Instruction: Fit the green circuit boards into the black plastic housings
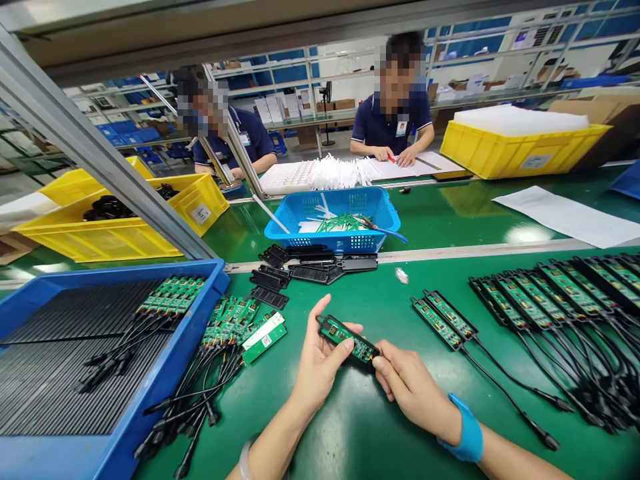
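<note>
A green circuit board in a black case [347, 339] is held over the green table, tilted down to the right. My left hand [320, 363] grips its left part, with the thumb on the board. At the case's right end, my right hand [413, 383] pinches the edge near small coloured wires; a blue band is on that wrist. Left of my hands lies a pile of green boards with black cables [233, 323]. Two cased boards with cables [443, 320] rest on the right. Black case parts [313, 267] lie behind my hands.
A blue tray [150, 460] stands at left. Beyond are a blue basket [333, 200], yellow bins [525, 150] and white paper [570, 213]. Rows of cased boards [555, 293] lie at far right. Two people [395, 127] sit across the bench. A metal post [115, 147] slants at left.
</note>
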`<state>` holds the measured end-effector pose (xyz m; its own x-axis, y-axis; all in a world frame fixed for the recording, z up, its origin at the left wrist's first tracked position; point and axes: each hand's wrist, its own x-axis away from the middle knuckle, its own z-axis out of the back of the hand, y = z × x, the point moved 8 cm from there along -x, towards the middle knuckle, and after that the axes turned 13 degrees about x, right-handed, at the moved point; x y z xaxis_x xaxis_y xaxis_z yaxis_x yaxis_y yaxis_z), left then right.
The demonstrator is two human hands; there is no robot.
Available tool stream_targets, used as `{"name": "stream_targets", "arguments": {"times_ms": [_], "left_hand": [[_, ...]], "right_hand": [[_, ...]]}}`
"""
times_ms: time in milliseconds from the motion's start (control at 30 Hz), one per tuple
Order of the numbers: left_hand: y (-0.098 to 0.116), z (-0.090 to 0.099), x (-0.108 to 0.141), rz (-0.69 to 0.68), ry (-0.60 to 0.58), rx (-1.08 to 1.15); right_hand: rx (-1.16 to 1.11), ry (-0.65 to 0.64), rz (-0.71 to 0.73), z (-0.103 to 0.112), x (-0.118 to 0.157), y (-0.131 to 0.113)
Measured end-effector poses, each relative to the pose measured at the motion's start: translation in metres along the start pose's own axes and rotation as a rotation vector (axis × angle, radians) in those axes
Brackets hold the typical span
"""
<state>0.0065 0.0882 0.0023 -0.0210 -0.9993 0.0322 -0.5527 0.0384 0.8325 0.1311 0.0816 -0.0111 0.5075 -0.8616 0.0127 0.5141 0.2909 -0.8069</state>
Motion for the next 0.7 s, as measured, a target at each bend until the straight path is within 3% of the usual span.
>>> {"name": "stream_targets", "arguments": {"times_ms": [100,233,333,467,700], "left_hand": [[0.000,0.001,-0.001,0.028,0.010,0.018],[0.000,0.003,-0.002,0.110,0.066,0.029],[-0.005,0.004,-0.001,0.197,0.096,0.035],[-0.021,0.000,0.004,0.338,0.067,0.051],[-0.043,-0.016,0.016,0.513,-0.139,0.008]], "right_hand": [[-0.085,0.003,-0.031,0.001,0.000,0.000],[-0.276,-0.152,-0.028,-0.005,-0.003,-0.001],[-0.312,-0.086,-0.036,0.007,-0.007,0.004],[-0.119,0.120,0.024,0.028,-0.006,0.004],[0.326,0.275,0.434,0.028,0.008,-0.027]]}}
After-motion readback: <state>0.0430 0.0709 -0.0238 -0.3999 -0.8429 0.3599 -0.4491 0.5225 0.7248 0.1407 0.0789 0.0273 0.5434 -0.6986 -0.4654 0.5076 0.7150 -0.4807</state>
